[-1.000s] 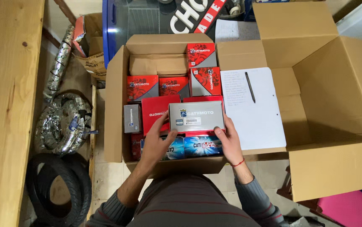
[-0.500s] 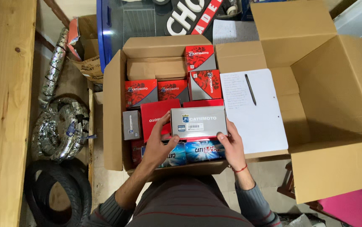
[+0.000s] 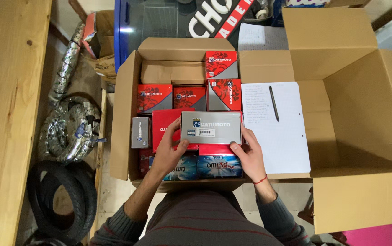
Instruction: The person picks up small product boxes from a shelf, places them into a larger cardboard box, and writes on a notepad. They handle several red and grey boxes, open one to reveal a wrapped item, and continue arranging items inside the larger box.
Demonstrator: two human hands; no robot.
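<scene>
The grey box [image 3: 211, 127] lies with its long axis crosswise, left to right, held just above the packed red boxes [image 3: 188, 98] in the open carton [image 3: 124, 114]. The left hand [image 3: 171, 152] clamps its left end and the right hand [image 3: 250, 155] its right end, fingers curled round the lower edge, both equally near

A flat grey rectangular box [image 3: 211, 127] with a small white label, held level and label-up above the near part of the open carton, perhaps slightly tilted.
</scene>
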